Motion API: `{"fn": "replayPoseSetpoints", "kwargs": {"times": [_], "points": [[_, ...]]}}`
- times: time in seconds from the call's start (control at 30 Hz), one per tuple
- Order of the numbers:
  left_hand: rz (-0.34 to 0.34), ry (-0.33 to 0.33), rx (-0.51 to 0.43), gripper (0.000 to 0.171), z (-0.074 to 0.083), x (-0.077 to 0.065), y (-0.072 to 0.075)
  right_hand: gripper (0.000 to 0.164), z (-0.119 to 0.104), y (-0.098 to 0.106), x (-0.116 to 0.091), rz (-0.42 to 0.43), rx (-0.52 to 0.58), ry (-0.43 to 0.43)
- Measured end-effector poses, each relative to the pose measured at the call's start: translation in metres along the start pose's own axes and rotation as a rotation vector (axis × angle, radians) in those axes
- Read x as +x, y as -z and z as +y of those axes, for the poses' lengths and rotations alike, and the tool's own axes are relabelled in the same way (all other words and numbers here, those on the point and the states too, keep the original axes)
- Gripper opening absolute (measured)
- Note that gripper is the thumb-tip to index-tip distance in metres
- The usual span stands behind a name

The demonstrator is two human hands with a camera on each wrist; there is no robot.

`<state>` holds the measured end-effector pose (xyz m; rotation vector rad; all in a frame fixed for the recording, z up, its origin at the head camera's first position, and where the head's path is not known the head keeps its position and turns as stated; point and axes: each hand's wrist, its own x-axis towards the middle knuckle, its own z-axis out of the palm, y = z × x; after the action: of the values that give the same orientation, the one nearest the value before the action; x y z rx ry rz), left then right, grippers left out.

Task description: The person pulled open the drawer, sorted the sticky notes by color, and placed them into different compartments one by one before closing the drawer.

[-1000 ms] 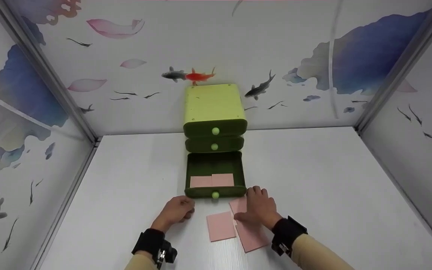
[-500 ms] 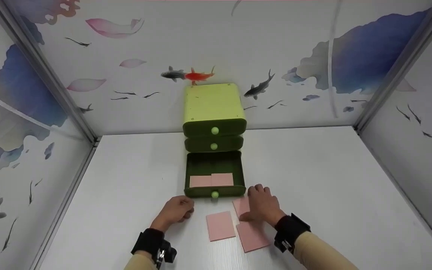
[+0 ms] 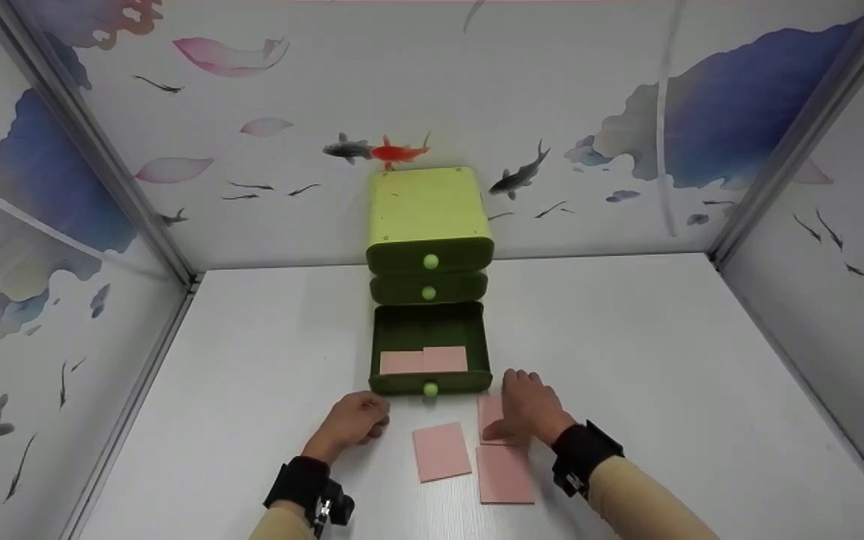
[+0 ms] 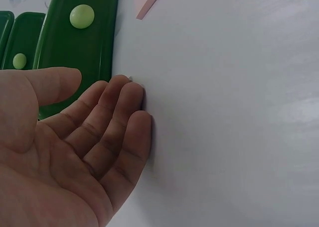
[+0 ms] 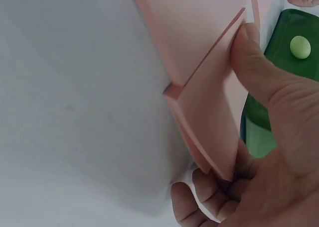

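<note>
My right hand (image 3: pixel 533 409) grips a pink sticky-note pad (image 5: pixel 212 102) by its edges, thumb on one side and fingers on the opposite one. That pad lies just in front of the drawer's right corner. A second pink pad (image 3: pixel 505 474) sits directly nearer to me, its edge against the held one. To their left lies a third pad (image 3: pixel 442 452), slightly turned. My left hand (image 3: pixel 353 418) rests on the table by the drawer's left front corner. Its fingers are loosely curled with nothing in them, as the left wrist view (image 4: pixel 94 132) confirms.
A green drawer cabinet (image 3: pixel 428 206) stands against the patterned back wall. Its bottom drawer (image 3: pixel 398 385) is pulled out furthest, with two pink pads (image 3: pixel 445 358) side by side inside. The middle drawer (image 3: pixel 402 289) is shut or nearly so. Walls border the white table (image 3: pixel 627 360).
My right hand has shifted slightly right with its pad, which has turned straighter. The pad nearer to me has also straightened, lining up with it. My left hand has stayed put.
</note>
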<state>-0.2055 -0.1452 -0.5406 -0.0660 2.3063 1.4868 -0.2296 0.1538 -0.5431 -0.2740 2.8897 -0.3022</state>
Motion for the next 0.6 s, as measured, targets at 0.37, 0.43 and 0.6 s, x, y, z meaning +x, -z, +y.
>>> {"fn": "replayPoseSetpoints", "kwargs": {"times": [0.37,0.43,0.6], "points": [[0.0,-0.004,-0.02,0.026,0.003,-0.001,0.001,0.066,0.005,0.007,0.006,-0.079,0.111,0.012],[0.001,-0.003,-0.025,0.025,0.003,-0.001,0.001,0.062,0.006,0.01,0.007,-0.093,0.143,0.008],[0.002,0.0,-0.024,0.026,0.002,-0.001,0.002,0.043,0.009,0.017,0.009,-0.13,0.216,0.016]]}}
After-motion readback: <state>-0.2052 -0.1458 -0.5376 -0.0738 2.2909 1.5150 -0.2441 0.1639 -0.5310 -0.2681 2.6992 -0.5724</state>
